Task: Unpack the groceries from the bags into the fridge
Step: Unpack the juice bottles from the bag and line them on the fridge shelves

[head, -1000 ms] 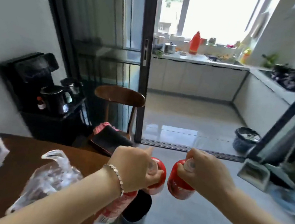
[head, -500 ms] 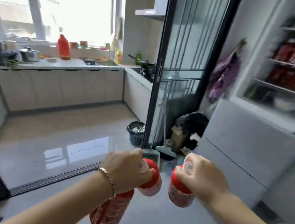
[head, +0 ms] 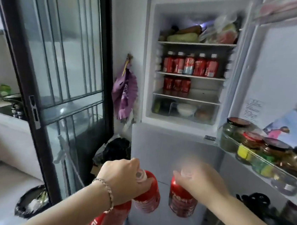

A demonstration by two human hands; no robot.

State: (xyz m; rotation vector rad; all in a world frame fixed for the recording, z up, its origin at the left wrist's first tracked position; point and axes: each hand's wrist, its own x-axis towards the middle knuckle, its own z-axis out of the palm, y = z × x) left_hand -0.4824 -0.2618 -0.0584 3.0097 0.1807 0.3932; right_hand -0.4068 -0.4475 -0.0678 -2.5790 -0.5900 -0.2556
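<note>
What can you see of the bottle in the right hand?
The bottle looks like a plastic drink bottle with a red wrap, pale lettering and a pale cap. It hangs roughly upright, gripped at the neck by the blurred right hand, in front of the fridge's closed lower door, touching nothing else.

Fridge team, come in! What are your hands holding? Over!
Left hand grips two red bottles. Right hand grips one red bottle. Fridge open, room on the shelf beside the cans. Nothing seen in the way.

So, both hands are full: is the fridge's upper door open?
Open. The upper door stands swung aside, baring the shelved bottles inside.
</note>
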